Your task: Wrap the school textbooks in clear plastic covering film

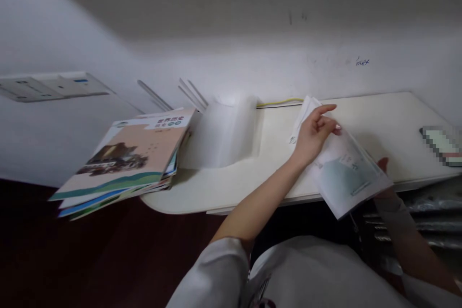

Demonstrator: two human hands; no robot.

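In the head view, we are gripping a thin booklet with our left hand: the fingers are curling loosely over its upper edge, the index finger stretching out straighter. The booklet is tilting over the front edge of the white desk, near its right end. Our right hand is sitting at the booklet's right edge, mostly hidden beneath it, so we cannot tell how far it is closing. Well to the left, a stack of textbooks is overhanging the desk's corner, with a translucent plastic sheet lying just beside it.
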